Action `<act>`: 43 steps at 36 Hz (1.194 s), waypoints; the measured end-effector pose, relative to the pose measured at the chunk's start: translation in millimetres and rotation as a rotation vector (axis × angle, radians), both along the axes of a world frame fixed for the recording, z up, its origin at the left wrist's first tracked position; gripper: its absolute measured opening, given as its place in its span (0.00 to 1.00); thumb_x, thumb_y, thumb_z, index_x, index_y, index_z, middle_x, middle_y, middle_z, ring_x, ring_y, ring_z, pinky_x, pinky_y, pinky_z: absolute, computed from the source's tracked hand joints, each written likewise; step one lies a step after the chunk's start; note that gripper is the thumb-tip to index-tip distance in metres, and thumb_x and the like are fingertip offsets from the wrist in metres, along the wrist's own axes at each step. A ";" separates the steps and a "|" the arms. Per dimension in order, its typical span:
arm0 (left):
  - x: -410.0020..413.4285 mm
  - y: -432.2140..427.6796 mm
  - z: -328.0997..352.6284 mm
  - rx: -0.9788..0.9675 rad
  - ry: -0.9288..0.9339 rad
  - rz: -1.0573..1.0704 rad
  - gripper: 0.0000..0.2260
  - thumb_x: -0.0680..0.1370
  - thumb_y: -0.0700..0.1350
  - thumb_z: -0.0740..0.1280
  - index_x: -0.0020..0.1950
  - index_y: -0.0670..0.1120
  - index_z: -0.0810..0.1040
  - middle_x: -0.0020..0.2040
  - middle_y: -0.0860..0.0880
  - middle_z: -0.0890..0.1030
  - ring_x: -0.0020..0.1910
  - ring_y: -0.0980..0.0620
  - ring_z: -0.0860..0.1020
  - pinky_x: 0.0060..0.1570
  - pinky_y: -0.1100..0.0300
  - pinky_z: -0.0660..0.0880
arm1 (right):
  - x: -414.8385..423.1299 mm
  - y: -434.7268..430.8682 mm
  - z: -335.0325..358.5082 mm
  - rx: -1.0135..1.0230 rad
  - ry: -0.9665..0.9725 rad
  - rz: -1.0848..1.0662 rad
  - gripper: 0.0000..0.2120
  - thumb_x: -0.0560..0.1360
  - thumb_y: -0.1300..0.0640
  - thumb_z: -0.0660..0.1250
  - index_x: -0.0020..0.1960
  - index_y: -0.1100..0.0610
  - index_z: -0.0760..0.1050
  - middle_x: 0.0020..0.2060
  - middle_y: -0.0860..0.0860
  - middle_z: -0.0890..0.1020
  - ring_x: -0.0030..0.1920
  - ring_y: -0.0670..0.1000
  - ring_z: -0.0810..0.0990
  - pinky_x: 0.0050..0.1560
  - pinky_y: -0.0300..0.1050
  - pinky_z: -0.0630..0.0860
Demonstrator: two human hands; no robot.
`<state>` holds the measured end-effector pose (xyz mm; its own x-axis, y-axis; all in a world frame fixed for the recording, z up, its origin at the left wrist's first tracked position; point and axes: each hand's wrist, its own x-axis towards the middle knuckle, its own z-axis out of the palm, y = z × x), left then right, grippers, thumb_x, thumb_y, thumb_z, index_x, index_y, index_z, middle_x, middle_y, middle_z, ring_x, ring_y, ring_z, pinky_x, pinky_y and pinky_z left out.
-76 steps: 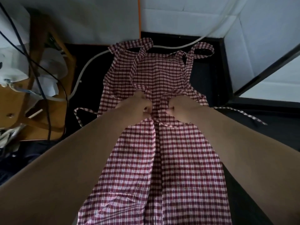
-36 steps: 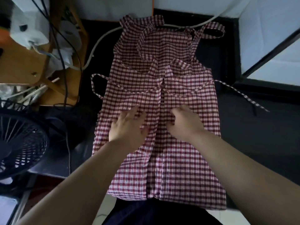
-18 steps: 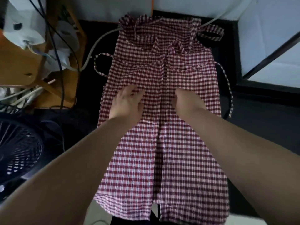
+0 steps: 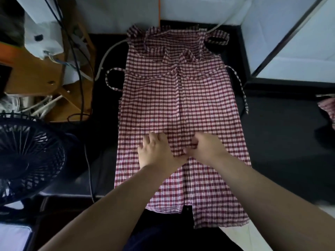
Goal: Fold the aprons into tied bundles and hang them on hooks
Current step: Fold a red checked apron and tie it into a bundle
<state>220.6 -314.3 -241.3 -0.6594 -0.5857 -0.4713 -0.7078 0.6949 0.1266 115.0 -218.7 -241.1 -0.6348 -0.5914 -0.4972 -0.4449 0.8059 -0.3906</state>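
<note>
One red-and-white checked cloth apron [image 4: 154, 98] lies flat on the black worktop [image 4: 282, 145]. Its bib end is at 12 o'clock and its hem at 6 o'clock, and the hem hangs a little over the near edge. Its two long sides are folded inward and meet along one line in the middle. Two thin checked strings come out from it: one string loop [image 4: 112, 78] at 9 o'clock and one hanging string [image 4: 242, 89] at 3 o'clock.

Two bare hands rest on the lower middle of the apron, one on each side of the middle line. The left hand [image 4: 155, 153] is opened, with the fingers spread and pressing flat on the cloth. The right hand [image 4: 207, 147] has its fingers bent at the edge of the right flap. I cannot tell if it pinches the cloth or only presses it.

At 3 o'clock, well apart from the apron, one more checked cloth piece [image 4: 328, 109] shows at the picture's edge. At 8 o'clock stands one dark round fan [image 4: 27, 160]. At 10 o'clock there is one brown wooden frame [image 4: 27, 77], and one white cable [image 4: 108, 54] runs near the apron's left upper corner.
</note>
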 end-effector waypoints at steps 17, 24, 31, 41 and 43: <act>6.0 18.7 1.1 0.171 0.257 0.058 0.12 0.79 0.53 0.61 0.59 0.51 0.76 0.64 0.52 0.69 0.65 0.47 0.62 0.61 0.51 0.60 | -0.4 -2.0 7.3 -0.160 -0.001 0.101 0.10 0.79 0.55 0.61 0.43 0.58 0.76 0.36 0.50 0.76 0.34 0.48 0.73 0.31 0.37 0.65; 12.5 10.3 -6.2 0.267 0.279 -0.108 0.12 0.79 0.55 0.62 0.58 0.54 0.79 0.64 0.52 0.68 0.67 0.48 0.61 0.69 0.53 0.57 | -4.0 3.0 6.5 -0.022 -0.059 0.223 0.10 0.79 0.56 0.59 0.42 0.54 0.76 0.37 0.48 0.75 0.33 0.46 0.73 0.29 0.39 0.63; 40.2 5.5 -12.9 -0.010 0.170 -0.092 0.23 0.81 0.56 0.55 0.76 0.57 0.58 0.79 0.49 0.51 0.77 0.44 0.48 0.74 0.42 0.46 | 2.0 33.0 4.6 0.106 0.165 0.299 0.24 0.80 0.46 0.55 0.75 0.51 0.59 0.72 0.55 0.63 0.69 0.56 0.64 0.68 0.52 0.62; 29.8 -21.4 -28.4 0.076 -0.075 0.016 0.37 0.73 0.74 0.47 0.72 0.63 0.28 0.72 0.49 0.23 0.72 0.38 0.27 0.68 0.33 0.33 | -21.2 23.1 -18.2 0.357 0.042 0.227 0.39 0.73 0.26 0.46 0.73 0.40 0.29 0.73 0.54 0.28 0.75 0.63 0.34 0.70 0.65 0.32; 11.3 -40.8 -31.5 0.061 -0.062 0.009 0.38 0.73 0.74 0.47 0.73 0.63 0.28 0.73 0.49 0.23 0.72 0.39 0.27 0.68 0.34 0.32 | -38.4 7.4 -20.4 0.324 0.046 0.202 0.39 0.72 0.26 0.46 0.74 0.39 0.30 0.73 0.53 0.28 0.75 0.62 0.34 0.70 0.64 0.32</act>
<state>231.9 -355.1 -272.8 -0.6226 -0.5601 -0.5465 -0.7216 0.6811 0.1241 76.6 -211.3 -261.5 -0.5477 -0.5233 -0.6528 -0.6181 0.7790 -0.1057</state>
